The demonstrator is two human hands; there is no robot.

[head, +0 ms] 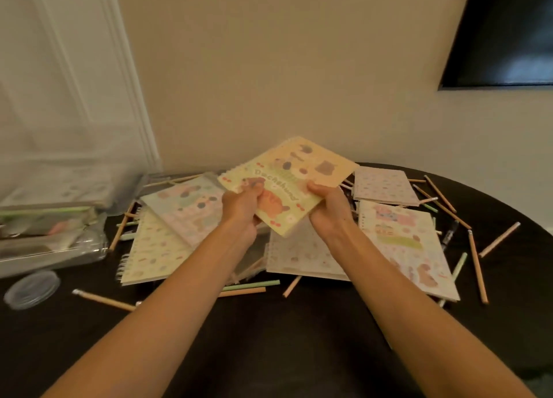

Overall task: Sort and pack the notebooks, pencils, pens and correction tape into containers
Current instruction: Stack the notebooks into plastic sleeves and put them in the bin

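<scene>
We can read only one word. Across the cover of the yellow notebook (287,185) runs what looks like "Dachshund", though blur softens the second letter. Any print on the other notebooks (401,248) is too small and smeared for us to read.

**Free surface:** the near half of the dark round table (269,352) is bare from its front edge up to the pile.

**Obstacles:** pastel spiral notebooks (302,257) overlap across the middle band. Wooden and green pencils (477,266) lie strewn around them, thickest at right. Clear plastic containers (45,236) and a clear round lid (31,290) stand at left. Above the pile, a yellow spiral notebook (287,185), gripped by the left hand (242,206) and right hand (329,209), fills the air. A beige wall (269,83) closes the far side.
</scene>
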